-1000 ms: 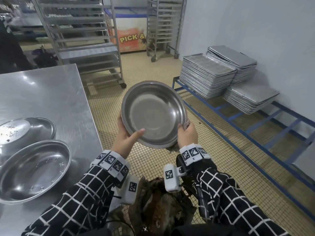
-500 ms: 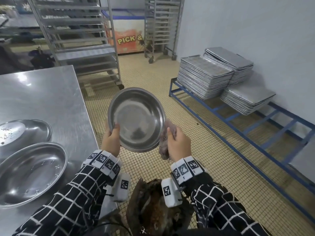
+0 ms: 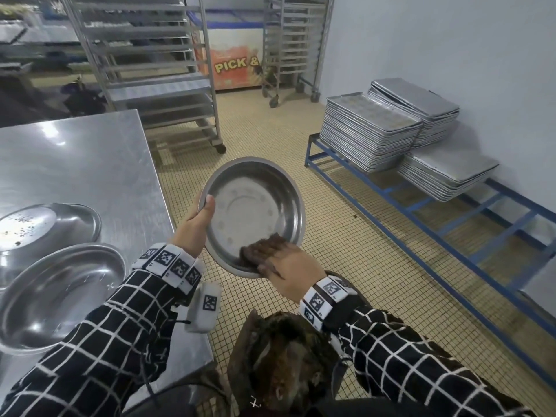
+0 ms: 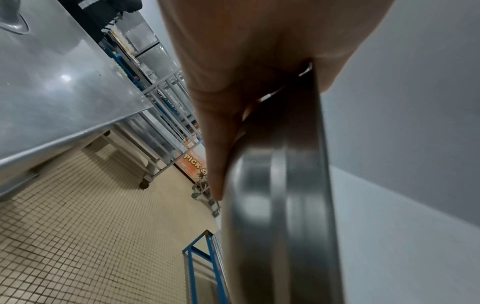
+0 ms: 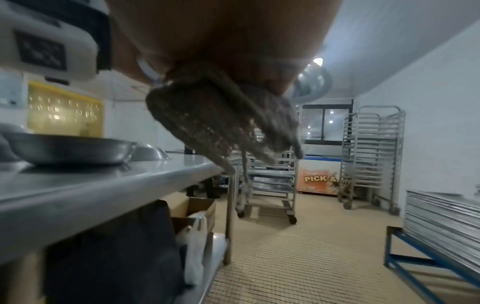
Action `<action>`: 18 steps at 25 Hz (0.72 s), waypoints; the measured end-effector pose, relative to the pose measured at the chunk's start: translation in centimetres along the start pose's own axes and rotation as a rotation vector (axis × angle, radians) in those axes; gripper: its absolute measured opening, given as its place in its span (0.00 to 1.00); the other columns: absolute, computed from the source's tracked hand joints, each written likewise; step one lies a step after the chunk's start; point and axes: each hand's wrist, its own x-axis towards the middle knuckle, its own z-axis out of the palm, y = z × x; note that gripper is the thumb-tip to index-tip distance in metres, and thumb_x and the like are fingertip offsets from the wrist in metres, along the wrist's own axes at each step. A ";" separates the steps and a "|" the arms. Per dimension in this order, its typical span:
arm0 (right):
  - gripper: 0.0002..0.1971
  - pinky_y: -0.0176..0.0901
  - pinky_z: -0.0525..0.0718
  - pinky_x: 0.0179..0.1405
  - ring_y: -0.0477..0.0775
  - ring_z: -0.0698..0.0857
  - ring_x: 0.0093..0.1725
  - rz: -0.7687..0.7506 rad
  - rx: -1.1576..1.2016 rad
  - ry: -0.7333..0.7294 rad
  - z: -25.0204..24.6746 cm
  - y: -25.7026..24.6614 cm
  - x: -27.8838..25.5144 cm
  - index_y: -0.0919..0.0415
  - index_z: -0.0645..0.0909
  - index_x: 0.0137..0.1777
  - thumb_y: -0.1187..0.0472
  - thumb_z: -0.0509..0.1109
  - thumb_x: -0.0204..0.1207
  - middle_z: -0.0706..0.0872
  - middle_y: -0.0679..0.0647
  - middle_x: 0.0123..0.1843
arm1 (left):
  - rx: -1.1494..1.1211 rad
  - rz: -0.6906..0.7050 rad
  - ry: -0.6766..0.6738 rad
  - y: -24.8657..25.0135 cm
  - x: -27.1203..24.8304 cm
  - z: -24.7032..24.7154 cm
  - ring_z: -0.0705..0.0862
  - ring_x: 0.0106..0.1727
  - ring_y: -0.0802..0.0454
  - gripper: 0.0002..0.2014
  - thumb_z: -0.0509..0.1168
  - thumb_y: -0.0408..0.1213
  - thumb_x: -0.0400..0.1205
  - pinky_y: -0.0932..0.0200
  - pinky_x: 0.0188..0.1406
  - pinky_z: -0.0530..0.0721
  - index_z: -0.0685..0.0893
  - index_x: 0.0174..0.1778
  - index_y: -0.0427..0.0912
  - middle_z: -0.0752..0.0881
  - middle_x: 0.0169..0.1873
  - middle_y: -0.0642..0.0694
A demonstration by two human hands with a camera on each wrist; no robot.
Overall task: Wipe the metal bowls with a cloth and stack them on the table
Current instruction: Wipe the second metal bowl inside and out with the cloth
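Observation:
I hold a round metal bowl (image 3: 255,206) tilted toward me over the tiled floor, just right of the steel table (image 3: 75,164). My left hand (image 3: 198,221) grips its left rim, thumb inside and fingers behind; the left wrist view shows the bowl (image 4: 283,205) edge-on in that hand (image 4: 233,102). My right hand (image 3: 285,266) presses a dark brown cloth (image 3: 261,248) against the lower inside wall of the bowl. The right wrist view shows the cloth (image 5: 221,123) bunched and held under that hand (image 5: 233,51). Two more metal bowls lie on the table: a near one upright (image 3: 57,293) and a far one upside down (image 3: 45,227).
A low blue rack (image 3: 451,218) along the right wall carries stacks of metal trays (image 3: 367,136). Wheeled tray racks (image 3: 156,70) stand beyond the table, with a freezer lettered "PICK &" (image 3: 237,64) behind. A dark bag (image 3: 282,365) sits below my arms.
The bowl has turned and tilted more toward me. My right hand has come from the bowl's right rim and back to its lower inside wall with the cloth. My left thumb has slid higher up the left rim.

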 end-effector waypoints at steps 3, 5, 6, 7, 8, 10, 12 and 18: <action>0.20 0.50 0.79 0.67 0.51 0.84 0.60 0.297 0.506 0.188 -0.9 -1.9 0.3 0.46 0.75 0.70 0.43 0.49 0.86 0.85 0.48 0.59 | 0.015 -0.003 -0.066 -0.8 0.6 0.0 0.71 0.74 0.52 0.39 0.51 0.71 0.78 0.52 0.77 0.63 0.62 0.81 0.50 0.73 0.74 0.51; 0.18 0.43 0.86 0.45 0.47 0.87 0.43 0.301 0.689 0.278 -1.5 -4.4 1.4 0.47 0.78 0.61 0.41 0.51 0.85 0.85 0.46 0.44 | -0.011 -0.001 -0.095 -1.0 0.7 0.4 0.69 0.77 0.48 0.48 0.52 0.78 0.69 0.45 0.78 0.64 0.61 0.81 0.52 0.72 0.76 0.48; 0.18 0.40 0.84 0.48 0.46 0.87 0.49 0.231 0.667 0.264 -1.5 -5.3 1.9 0.43 0.75 0.64 0.40 0.50 0.85 0.85 0.45 0.53 | -0.033 0.005 -0.098 -0.7 0.6 0.7 0.69 0.77 0.49 0.48 0.53 0.78 0.69 0.45 0.79 0.64 0.61 0.81 0.51 0.72 0.76 0.47; 0.21 0.43 0.81 0.58 0.46 0.83 0.62 0.152 0.607 0.214 -1.5 -6.2 2.2 0.40 0.67 0.73 0.38 0.48 0.84 0.80 0.43 0.68 | -0.046 0.021 -0.091 -0.1 0.5 0.8 0.70 0.76 0.51 0.46 0.54 0.75 0.72 0.48 0.79 0.63 0.63 0.81 0.48 0.73 0.75 0.48; 0.25 0.48 0.77 0.64 0.47 0.75 0.72 0.096 0.525 0.156 -1.3 -6.3 2.3 0.38 0.56 0.80 0.37 0.45 0.84 0.68 0.40 0.78 | -0.054 0.041 -0.069 0.7 0.3 1.0 0.71 0.74 0.53 0.40 0.54 0.69 0.77 0.52 0.78 0.64 0.65 0.80 0.46 0.74 0.73 0.49; 0.28 0.58 0.70 0.71 0.48 0.64 0.80 0.073 0.351 0.081 -1.1 -5.1 1.9 0.38 0.46 0.83 0.37 0.40 0.84 0.58 0.38 0.83 | -0.034 0.048 -0.030 1.5 0.4 0.6 0.77 0.66 0.56 0.27 0.53 0.56 0.85 0.63 0.69 0.72 0.70 0.77 0.46 0.79 0.65 0.51; 0.28 0.61 0.61 0.78 0.47 0.58 0.82 0.025 0.134 0.034 -0.8 -2.9 1.2 0.39 0.50 0.83 0.38 0.35 0.83 0.61 0.40 0.82 | -0.054 0.042 -0.013 1.9 0.5 -0.3 0.85 0.51 0.63 0.18 0.53 0.50 0.87 0.74 0.49 0.80 0.73 0.71 0.51 0.84 0.54 0.54; 0.27 0.59 0.39 0.82 0.49 0.39 0.83 0.213 -0.230 -0.157 -0.6 4.5 1.0 0.45 0.49 0.83 0.43 0.36 0.85 0.46 0.45 0.85 | -0.030 -0.055 -0.182 -0.5 0.8 -0.8 0.85 0.54 0.30 0.23 0.55 0.62 0.81 0.31 0.60 0.80 0.80 0.64 0.52 0.87 0.54 0.34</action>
